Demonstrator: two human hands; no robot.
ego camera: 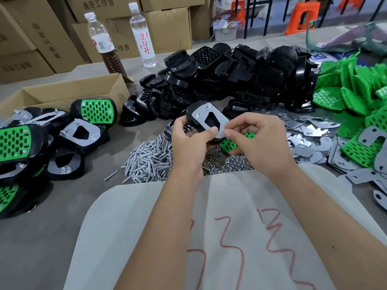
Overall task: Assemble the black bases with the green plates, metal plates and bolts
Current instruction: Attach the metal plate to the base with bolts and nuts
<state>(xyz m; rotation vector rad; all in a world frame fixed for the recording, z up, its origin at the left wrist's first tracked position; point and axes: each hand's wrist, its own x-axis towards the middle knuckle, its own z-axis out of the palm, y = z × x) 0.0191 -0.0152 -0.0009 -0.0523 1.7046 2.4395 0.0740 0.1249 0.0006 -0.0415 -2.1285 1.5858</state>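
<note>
A: Left to right, what's there?

B: Far left of frame: finished units in a heap, six or so visible, some green side up, some metal side up. Behind them an open cardboard box. Two bottles upper left.

A: Grip?

B: Centre. Left hand is curled round a black base, thumb pressing on its metal plate. Two bolts with nuts show at the plate's upper corners. Right hand pinches thumb to forefinger at the plate's lower edge; can't tell what's in the pinch, too small. A green plate lies under the hands.

A: Stock?

B: Loose bolts lower centre, nuts beside them, uncountable. Black bases piled upper centre, dozens. Metal plates right of the hands, green plates far right.
</note>
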